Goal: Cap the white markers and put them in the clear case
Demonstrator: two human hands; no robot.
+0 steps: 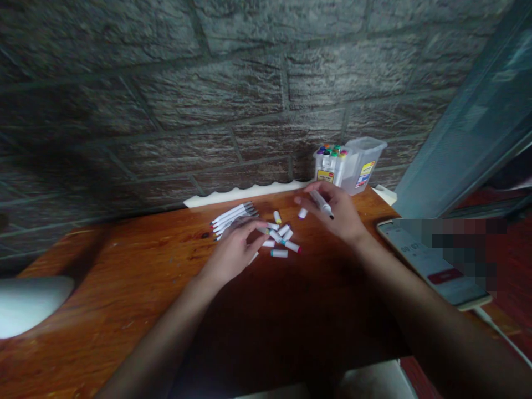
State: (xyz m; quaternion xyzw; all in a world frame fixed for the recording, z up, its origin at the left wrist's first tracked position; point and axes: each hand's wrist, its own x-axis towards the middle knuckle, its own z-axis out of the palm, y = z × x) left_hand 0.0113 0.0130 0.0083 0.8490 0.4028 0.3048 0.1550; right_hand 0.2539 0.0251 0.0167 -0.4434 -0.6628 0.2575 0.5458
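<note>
My right hand [338, 210] is closed around a white marker [321, 203], whose dark tip points down toward me. Just left of it a white cap [303, 213] lies on the table. My left hand [236, 246] pinches a small marker cap [262, 230] between thumb and index finger, at the left edge of a loose group of caps. Those white caps have coloured ends; a pink-ended cap [293, 246] and a teal-ended cap [279, 253] lie nearest me. Behind my left hand, several white markers [230, 215] lie side by side, partly hidden by the fingers.
A clear case of upright markers [328, 166] stands against the brick wall, beside a clear plastic container [363, 163]. A phone [428, 260] showing a timer lies at the right edge with a cable. A white wavy strip [249, 193] runs along the wall; a white rounded object [33, 305] sits left.
</note>
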